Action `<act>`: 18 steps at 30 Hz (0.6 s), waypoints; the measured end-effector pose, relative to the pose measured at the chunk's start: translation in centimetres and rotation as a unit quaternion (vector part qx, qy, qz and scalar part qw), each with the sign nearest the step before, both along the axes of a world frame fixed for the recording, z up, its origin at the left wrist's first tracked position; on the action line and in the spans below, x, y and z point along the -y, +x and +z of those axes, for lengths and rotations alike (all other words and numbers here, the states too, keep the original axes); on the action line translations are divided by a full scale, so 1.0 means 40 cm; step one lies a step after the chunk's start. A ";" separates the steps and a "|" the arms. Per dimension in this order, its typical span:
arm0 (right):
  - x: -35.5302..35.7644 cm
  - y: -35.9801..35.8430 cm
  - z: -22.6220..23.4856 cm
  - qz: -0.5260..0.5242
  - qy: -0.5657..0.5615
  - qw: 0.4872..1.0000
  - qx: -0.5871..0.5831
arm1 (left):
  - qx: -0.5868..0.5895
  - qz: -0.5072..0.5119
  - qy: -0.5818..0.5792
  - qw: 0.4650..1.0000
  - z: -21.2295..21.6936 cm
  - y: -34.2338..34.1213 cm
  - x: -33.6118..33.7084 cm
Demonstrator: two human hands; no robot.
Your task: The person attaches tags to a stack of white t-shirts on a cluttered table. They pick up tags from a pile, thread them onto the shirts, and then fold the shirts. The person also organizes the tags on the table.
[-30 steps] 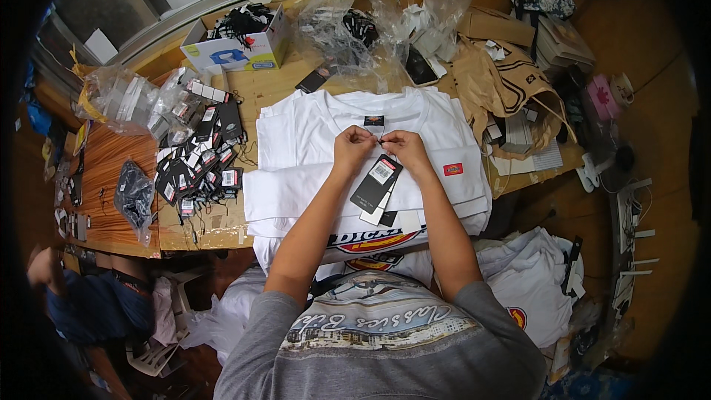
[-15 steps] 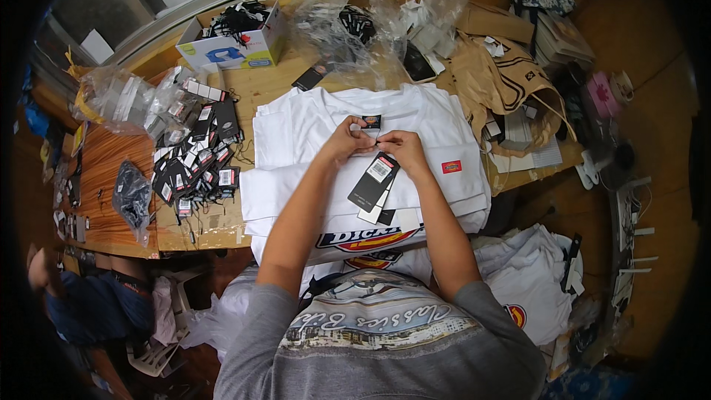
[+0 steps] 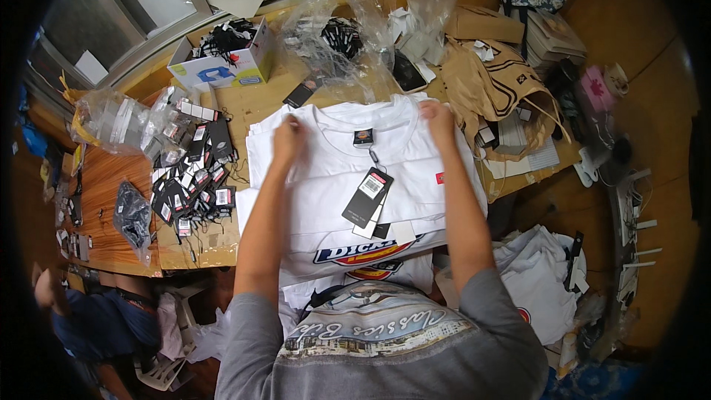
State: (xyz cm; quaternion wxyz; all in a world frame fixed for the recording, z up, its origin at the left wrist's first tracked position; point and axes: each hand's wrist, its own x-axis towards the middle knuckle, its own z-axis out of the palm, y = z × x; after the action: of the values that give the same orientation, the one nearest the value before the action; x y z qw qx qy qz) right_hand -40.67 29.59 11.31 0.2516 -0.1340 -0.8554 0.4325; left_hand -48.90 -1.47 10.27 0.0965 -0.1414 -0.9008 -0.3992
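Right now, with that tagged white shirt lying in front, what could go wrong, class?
1. The hang tags lie on the white shirt, joined to a thin cord; lifting the cloth could swing or tangle them.
2. The black phone sits just beyond the shirt, so pushing it back might nudge the phone.
3. The left grip and right grip are near the shoulders; an uneven pull may crease the cloth.

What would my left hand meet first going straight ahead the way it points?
Probably the black tag lying just beyond the shirt, though how high your left hand sits is unclear.
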 end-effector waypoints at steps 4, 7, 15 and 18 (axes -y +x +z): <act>-0.111 -0.030 0.046 -0.093 0.264 0.949 0.146 | -0.071 0.070 -0.216 0.971 0.024 -0.030 0.163; -0.112 -0.050 0.051 -0.087 0.236 0.924 0.288 | -0.024 0.064 -0.171 0.983 0.023 -0.040 0.217; -0.150 0.028 0.096 -0.086 0.343 0.931 0.086 | -0.078 0.018 -0.182 0.980 0.170 0.011 0.266; -0.097 0.170 0.216 -0.055 0.197 0.979 0.025 | 0.055 -0.011 0.130 0.990 0.188 0.073 0.348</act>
State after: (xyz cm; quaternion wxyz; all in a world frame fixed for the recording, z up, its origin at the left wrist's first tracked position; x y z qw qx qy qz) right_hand -33.88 33.45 19.96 0.2751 -0.1392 -0.9211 0.2377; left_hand -45.96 -15.38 17.77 0.0605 -0.1152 -0.8435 -0.5211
